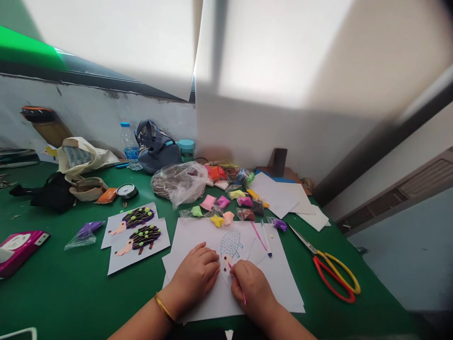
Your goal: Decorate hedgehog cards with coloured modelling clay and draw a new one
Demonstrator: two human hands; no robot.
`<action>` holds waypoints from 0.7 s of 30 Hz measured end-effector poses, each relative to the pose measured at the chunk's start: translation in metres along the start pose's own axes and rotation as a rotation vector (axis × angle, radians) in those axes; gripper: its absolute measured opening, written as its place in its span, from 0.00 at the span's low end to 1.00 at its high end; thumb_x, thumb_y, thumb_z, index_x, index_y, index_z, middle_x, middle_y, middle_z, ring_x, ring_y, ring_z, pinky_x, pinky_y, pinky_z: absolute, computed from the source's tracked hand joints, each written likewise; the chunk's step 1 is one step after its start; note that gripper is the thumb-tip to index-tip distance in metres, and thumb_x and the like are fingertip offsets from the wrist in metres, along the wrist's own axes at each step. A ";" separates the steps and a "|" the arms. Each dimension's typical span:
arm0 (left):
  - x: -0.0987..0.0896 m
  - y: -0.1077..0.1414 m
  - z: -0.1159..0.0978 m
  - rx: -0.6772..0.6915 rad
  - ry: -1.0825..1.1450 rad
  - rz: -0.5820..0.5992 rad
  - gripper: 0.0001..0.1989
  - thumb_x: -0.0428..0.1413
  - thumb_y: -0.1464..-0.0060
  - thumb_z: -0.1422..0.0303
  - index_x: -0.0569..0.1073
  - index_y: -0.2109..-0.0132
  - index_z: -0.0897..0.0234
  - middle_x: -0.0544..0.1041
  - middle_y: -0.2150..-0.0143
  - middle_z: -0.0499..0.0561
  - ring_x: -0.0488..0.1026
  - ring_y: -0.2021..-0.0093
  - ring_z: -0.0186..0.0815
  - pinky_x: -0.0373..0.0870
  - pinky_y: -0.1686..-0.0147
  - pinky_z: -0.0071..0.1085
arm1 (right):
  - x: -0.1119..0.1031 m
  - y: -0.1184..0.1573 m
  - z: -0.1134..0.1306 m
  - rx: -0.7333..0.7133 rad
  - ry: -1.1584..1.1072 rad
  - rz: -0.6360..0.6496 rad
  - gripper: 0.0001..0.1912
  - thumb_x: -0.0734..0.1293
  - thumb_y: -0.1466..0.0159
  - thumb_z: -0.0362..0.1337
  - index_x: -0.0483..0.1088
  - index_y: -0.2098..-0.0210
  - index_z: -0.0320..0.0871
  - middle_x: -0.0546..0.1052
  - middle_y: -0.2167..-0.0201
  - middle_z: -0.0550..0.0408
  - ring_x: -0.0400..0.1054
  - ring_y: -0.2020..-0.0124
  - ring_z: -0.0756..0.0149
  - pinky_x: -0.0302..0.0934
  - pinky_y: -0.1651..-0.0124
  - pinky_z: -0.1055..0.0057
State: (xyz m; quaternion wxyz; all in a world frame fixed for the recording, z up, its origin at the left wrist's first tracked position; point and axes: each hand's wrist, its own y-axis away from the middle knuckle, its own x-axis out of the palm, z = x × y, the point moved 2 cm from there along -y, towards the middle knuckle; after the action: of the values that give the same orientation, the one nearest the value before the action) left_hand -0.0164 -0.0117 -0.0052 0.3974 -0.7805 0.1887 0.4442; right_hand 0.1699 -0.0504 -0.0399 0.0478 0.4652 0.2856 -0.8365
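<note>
My right hand (250, 285) grips a thin pink clay modelling tool (244, 298), its tip at the hedgehog's face. The blue-outlined hedgehog drawing (230, 243) lies on white paper (193, 235), and its face (227, 259) bears peach clay with small dark dots. Flat on the sheet to the left rests my left hand (198, 270), fingers stretched out and holding nothing. Above the drawing lie a second pink tool (259, 236) and a white marker (266, 240). Two finished clay hedgehog pictures (123, 257) overlap at the left.
Scissors (320, 257) with red and yellow handles lie to the right. Several clay packets (208, 203), a plastic bag (180, 184) and loose papers (274, 196) line the back. A purple packet (87, 230) and a magenta box (23, 250) are at left.
</note>
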 end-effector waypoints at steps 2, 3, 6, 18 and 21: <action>0.000 0.000 0.000 0.000 -0.002 0.000 0.09 0.52 0.43 0.75 0.76 0.62 0.60 0.79 0.61 0.50 0.75 0.58 0.37 0.65 0.43 0.48 | -0.002 -0.001 0.001 0.002 -0.023 0.005 0.14 0.58 0.46 0.21 0.63 0.66 0.44 0.70 0.72 0.55 0.63 0.71 0.65 0.53 0.68 0.70; -0.001 0.000 0.000 0.001 -0.001 -0.001 0.08 0.53 0.43 0.75 0.76 0.62 0.60 0.79 0.61 0.50 0.75 0.58 0.37 0.65 0.43 0.48 | -0.003 -0.001 0.001 0.007 -0.033 0.005 0.13 0.58 0.46 0.21 0.64 0.66 0.44 0.70 0.72 0.55 0.63 0.71 0.65 0.53 0.68 0.70; -0.001 0.000 -0.001 0.006 0.000 -0.009 0.08 0.53 0.44 0.75 0.76 0.62 0.60 0.78 0.61 0.50 0.75 0.58 0.37 0.66 0.43 0.47 | -0.004 -0.002 0.002 0.026 -0.043 -0.007 0.12 0.58 0.45 0.22 0.64 0.66 0.44 0.71 0.72 0.55 0.64 0.71 0.65 0.54 0.68 0.70; 0.001 0.001 0.000 0.001 -0.005 0.003 0.08 0.53 0.43 0.75 0.76 0.62 0.60 0.78 0.61 0.50 0.75 0.58 0.37 0.65 0.43 0.47 | -0.004 -0.002 0.003 0.025 -0.018 -0.017 0.12 0.58 0.46 0.22 0.64 0.66 0.44 0.71 0.73 0.55 0.63 0.72 0.65 0.54 0.69 0.70; 0.000 0.000 -0.001 0.008 -0.001 -0.015 0.09 0.53 0.44 0.76 0.76 0.62 0.59 0.78 0.61 0.49 0.75 0.58 0.37 0.65 0.43 0.47 | -0.005 -0.002 0.004 0.000 -0.021 -0.009 0.14 0.58 0.47 0.22 0.64 0.66 0.44 0.70 0.73 0.56 0.63 0.73 0.65 0.53 0.69 0.71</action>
State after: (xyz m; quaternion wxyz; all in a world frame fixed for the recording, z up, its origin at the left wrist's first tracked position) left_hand -0.0160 -0.0122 -0.0045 0.4039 -0.7802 0.1842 0.4408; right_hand 0.1693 -0.0515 -0.0334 0.0471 0.4553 0.2873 -0.8414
